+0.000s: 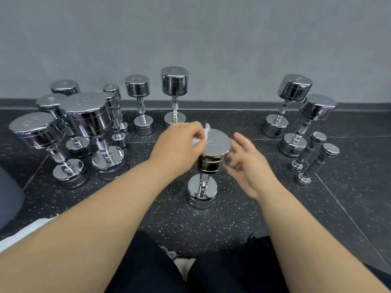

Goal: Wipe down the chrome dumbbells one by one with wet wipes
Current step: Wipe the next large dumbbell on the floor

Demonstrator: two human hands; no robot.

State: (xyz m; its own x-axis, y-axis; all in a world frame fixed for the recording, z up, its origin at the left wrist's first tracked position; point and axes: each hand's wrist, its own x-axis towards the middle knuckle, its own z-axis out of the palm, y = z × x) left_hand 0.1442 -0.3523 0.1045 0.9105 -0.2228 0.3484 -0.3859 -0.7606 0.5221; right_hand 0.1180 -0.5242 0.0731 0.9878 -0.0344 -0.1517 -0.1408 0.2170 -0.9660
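Wipe [196,141] pinched by left hand [179,142] rubs atop the upright dumbbell [218,143], right hand [249,166] spread empty beside it, so pushing could topple it.

The black rubber floor [211,225], flecked white and crossed by tile seams, carries chrome dumbbells, each upright on 1 end. A crowded left cluster [86,115], seemingly 6, overlaps itself. A back pair [174,81] stands at centre by the wall's base. The lone dumbbell [202,190] stands mid-frame. At right stand 2 large dumbbells [295,87] and 2 small dumbbells [318,137]. A white item [25,231] lies lower left, partly hidden.
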